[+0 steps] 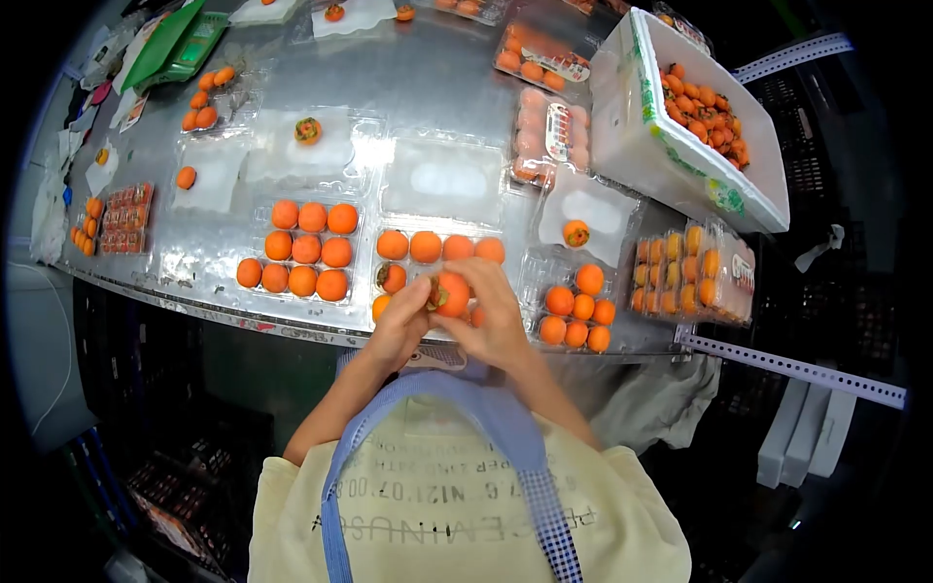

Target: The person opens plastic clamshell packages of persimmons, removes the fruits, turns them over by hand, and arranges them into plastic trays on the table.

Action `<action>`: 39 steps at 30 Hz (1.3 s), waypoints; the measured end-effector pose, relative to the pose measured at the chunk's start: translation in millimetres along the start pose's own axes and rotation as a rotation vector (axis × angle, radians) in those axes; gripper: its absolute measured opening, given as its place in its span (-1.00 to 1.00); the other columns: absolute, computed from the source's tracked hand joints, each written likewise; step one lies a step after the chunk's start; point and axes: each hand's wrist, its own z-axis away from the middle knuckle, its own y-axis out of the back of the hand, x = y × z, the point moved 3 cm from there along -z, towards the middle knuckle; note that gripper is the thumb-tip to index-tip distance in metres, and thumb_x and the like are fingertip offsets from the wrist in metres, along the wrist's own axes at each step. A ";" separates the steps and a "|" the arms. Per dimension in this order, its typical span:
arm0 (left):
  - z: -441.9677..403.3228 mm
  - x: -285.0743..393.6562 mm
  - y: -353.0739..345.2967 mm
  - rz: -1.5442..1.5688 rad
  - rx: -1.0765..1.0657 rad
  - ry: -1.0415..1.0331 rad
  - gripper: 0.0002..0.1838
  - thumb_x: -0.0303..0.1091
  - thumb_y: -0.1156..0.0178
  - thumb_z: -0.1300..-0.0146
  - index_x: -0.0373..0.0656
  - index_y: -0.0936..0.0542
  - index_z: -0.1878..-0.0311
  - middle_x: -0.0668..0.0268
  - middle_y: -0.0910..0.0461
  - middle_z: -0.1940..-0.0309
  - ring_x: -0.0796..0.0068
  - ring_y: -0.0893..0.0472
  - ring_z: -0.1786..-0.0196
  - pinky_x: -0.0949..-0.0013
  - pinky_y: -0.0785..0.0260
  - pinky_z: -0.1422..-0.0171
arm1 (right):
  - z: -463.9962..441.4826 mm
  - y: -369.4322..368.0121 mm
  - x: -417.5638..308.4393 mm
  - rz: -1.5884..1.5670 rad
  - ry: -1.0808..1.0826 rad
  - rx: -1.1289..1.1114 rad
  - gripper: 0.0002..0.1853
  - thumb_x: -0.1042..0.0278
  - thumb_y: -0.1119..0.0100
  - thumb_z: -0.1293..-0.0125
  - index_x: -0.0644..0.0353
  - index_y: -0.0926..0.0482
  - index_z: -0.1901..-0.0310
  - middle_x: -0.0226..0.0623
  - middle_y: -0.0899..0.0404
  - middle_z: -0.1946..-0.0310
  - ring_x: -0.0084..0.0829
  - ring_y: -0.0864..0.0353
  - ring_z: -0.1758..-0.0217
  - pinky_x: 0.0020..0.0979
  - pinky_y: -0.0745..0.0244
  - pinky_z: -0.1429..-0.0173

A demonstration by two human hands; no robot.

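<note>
Fingers (pixel 473 279) round fruit (pixel 453 294) over metal table (pixel 428 87)

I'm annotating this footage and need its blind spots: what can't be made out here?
Head view, middle open pack: left hand, right hand and held persimmon hide some near fruit.
Head view, foam box: lower contents are hidden by the top fruit.
Head view, white label left of the box: print too small.
Head view, far pack: cut off by the top edge.
</note>
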 end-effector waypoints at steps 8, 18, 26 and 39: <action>3.3 6.7 -3.3 -0.324 0.140 -0.133 -0.49 -0.37 -0.19 -0.26 -0.29 -0.30 -0.24 0.20 -0.42 -0.10 0.48 -0.41 -0.18 0.37 -0.24 -0.28 | 4.7 -1.7 5.8 0.105 0.118 0.010 -0.35 0.51 -0.40 0.20 0.22 -0.45 -0.06 -0.20 -0.46 -0.02 -0.13 -0.44 -0.04 -0.21 -0.32 -0.12; 2.7 -2.4 9.3 0.157 -0.095 0.015 -0.47 -0.03 0.24 -0.46 -0.33 -0.35 -0.19 0.13 -0.47 -0.09 0.29 -0.48 -0.15 0.22 -0.28 -0.27 | -1.8 4.7 1.7 -0.007 0.076 -0.009 -0.35 0.33 -0.48 0.19 0.24 -0.48 -0.03 -0.19 -0.50 0.05 -0.15 -0.45 -0.04 -0.19 -0.32 -0.12; 0.2 -2.8 7.1 -0.243 0.124 -0.114 -0.53 -0.10 0.10 -0.44 -0.29 -0.34 -0.21 0.18 -0.47 -0.08 0.36 -0.47 -0.15 0.26 -0.32 -0.25 | 3.5 5.0 9.9 0.077 0.046 0.057 -0.39 0.31 -0.48 0.18 0.22 -0.49 0.01 -0.20 -0.49 0.03 -0.17 -0.44 -0.06 -0.20 -0.30 -0.14; -1.9 0.3 1.6 0.027 0.053 -0.015 -0.48 -0.07 0.12 -0.43 -0.30 -0.30 -0.25 0.14 -0.43 -0.12 0.35 -0.46 -0.18 0.26 -0.33 -0.25 | 0.2 6.8 7.6 -0.027 0.034 0.036 -0.36 0.29 -0.48 0.16 0.26 -0.50 -0.04 -0.16 -0.50 0.03 -0.16 -0.46 -0.04 -0.22 -0.31 -0.14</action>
